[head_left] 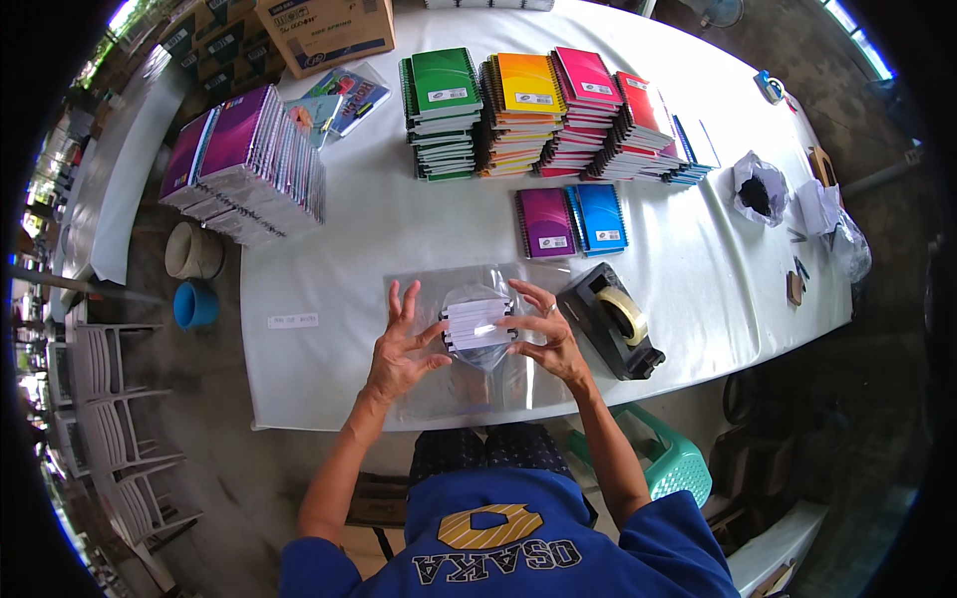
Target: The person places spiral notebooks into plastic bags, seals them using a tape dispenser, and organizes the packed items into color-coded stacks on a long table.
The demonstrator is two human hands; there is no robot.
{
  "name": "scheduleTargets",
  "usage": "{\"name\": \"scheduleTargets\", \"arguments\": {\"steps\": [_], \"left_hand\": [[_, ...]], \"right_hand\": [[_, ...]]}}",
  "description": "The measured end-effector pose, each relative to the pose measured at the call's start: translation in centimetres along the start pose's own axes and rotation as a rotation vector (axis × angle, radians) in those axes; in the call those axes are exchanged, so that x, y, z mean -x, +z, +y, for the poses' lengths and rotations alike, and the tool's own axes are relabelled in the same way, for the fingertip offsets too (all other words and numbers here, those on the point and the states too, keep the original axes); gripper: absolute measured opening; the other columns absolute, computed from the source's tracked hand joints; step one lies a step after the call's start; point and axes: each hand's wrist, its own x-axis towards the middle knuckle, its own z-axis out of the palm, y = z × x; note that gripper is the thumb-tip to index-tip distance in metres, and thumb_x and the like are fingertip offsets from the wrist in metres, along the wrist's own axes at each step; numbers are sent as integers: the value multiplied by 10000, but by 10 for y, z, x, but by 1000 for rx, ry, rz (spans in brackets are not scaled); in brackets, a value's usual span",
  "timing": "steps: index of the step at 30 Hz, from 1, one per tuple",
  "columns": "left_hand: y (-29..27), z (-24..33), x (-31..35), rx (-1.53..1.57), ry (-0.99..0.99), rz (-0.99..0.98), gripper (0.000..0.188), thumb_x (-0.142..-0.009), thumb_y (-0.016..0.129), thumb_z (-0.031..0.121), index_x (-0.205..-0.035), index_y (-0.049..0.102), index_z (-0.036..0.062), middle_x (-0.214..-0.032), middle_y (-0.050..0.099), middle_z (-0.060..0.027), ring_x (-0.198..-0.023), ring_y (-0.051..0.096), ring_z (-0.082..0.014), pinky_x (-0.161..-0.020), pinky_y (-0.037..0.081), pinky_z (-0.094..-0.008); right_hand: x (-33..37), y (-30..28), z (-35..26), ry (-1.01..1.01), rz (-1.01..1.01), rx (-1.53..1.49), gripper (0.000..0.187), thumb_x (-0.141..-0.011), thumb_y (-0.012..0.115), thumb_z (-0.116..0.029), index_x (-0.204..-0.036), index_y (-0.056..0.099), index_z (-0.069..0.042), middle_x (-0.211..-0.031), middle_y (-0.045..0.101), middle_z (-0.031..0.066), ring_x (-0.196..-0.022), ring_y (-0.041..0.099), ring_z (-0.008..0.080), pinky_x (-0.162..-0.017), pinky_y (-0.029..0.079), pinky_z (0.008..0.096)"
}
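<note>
Your shirt [498, 498] is nearest. Your L hand [401, 354] & R hand [554, 344] grip opp. ends of the pack [478, 325], over the clear sheet [424, 397]; uneven finger pressure could skew it or wrinkle its film [488, 359].

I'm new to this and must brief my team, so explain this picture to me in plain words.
No machine here: you see a person's bare left hand and right hand. The one picture comes from a wide fisheye camera on the person's head, looking down, so straight edges bend.

On the white table stand stacks of spiral-bound notebooks: green, yellow, pink and red. A tall purple-covered pile stands at left; a black tape dispenser sits beside the right hand.

Between the hands, above clear plastic sheeting, is a small white-edged bundle in clear film. Fingertips touch it from both sides; how firmly, I cannot tell.
</note>
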Motion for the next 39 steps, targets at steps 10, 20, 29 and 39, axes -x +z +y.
{"name": "scheduleTargets", "arguments": {"steps": [10, 20, 29, 39], "left_hand": [[6, 2, -16, -149, 150, -111, 544, -583, 865, 160, -1086, 723, 308, -1544, 305, -75, -1461, 85, -375, -1152, 240, -505], [31, 44, 9, 279, 122, 261, 416, -802, 758, 178, -1207, 664, 199, -1568, 218, -145, -1453, 134, -365, -1129, 236, -501], [11, -3, 12, 27, -3, 125, 516, -688, 839, 263, -1179, 685, 232, -1579, 180, -149, -1461, 120, -351, -1134, 254, -482], [-2, 7, -25, -313, 236, -170, 574, -564, 867, 305, -1113, 706, 356, -1544, 301, -81, -1445, 113, -417, -1137, 259, -542]], "right_hand": [[-4, 10, -10, -69, -101, 192, 505, -631, 826, -295, -1120, 714, -235, -1468, 386, 143, -1344, 359, 334, -1095, 277, 498], [1, 18, -7, -86, -40, 229, 522, -681, 782, -429, -1154, 691, -228, -1501, 325, 171, -1364, 302, 367, -1094, 227, 518], [-6, 36, -54, -159, -7, 454, 386, -654, 850, -206, -993, 679, -140, -1490, 301, 204, -1398, 257, 369, -1127, 174, 569], [2, -13, -13, 20, -3, 106, 433, -617, 860, -265, -1017, 721, -174, -1471, 361, 134, -1366, 317, 339, -1122, 271, 482]]}}
